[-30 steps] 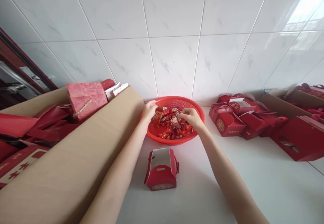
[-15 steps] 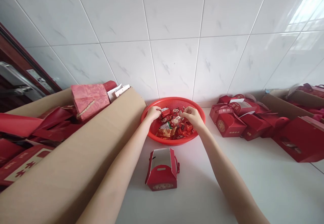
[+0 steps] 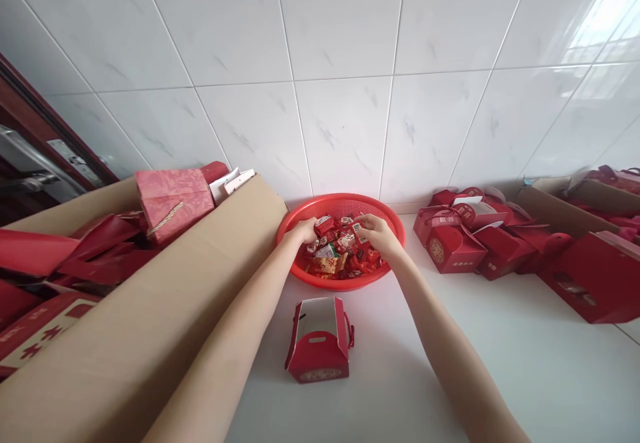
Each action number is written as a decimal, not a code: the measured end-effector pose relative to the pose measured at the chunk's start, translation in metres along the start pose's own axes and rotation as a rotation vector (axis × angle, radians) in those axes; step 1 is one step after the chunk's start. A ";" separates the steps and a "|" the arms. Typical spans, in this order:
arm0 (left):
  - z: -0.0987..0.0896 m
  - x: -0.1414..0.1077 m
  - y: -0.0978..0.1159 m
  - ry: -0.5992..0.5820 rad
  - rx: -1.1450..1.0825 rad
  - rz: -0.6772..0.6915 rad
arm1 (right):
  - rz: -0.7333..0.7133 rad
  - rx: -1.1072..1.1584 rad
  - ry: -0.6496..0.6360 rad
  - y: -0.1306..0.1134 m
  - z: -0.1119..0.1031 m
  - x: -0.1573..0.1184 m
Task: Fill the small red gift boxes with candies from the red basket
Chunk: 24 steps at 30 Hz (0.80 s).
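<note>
Standing by, obs.: R hand [image 3: 379,235] is over the R side of the red basket [image 3: 343,284], thumb + fingertips pinching a red/white sweet [image 3: 358,231]. Said sweet is at the fingertips, L of the palm, inside the rim, at the top of the sweets pile [image 3: 345,243]. L hand [image 3: 301,231] comes in over basket's L rim, fingers down at the pile's L edge; tips hidden, so can't tell if they're pinching anything. Gold pack [image 3: 326,265] lies nr basket's near rim, apart from both hands; green/white pack [image 3: 328,251] just beyond it.

Basket sits at far edge of white table [image 3: 380,363], nr tiled wall [image 3: 345,139]. Open red box [image 3: 319,359] upright on table, just beside basket's near rim; cord [image 3: 351,331] on its R side. Lg carton [image 3: 150,296] w/ red packaging [image 3: 37,249] on the L; red boxes [image 3: 457,251] grouped along table's far edge, R of basket.
</note>
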State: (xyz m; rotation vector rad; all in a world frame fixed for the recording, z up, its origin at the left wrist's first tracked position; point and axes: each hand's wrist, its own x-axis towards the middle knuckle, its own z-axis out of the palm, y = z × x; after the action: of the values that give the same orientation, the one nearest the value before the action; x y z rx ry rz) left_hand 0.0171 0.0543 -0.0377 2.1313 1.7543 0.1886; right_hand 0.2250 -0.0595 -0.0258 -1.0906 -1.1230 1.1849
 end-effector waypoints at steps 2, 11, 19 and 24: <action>-0.002 -0.002 -0.001 0.007 -0.065 -0.028 | -0.005 0.016 -0.016 0.000 0.000 0.000; -0.011 -0.023 0.023 0.142 -0.801 0.133 | 0.057 0.132 0.036 -0.004 -0.002 0.001; -0.014 -0.029 0.031 0.204 -1.033 0.132 | 0.019 0.139 0.058 0.000 -0.006 0.004; -0.014 -0.026 0.026 0.251 -0.932 0.073 | 0.011 0.128 0.050 0.001 -0.006 0.005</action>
State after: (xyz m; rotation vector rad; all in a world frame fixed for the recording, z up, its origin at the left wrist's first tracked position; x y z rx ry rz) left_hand 0.0305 0.0285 -0.0116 1.5002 1.2934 1.0902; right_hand 0.2315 -0.0551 -0.0268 -1.0238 -0.9905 1.2147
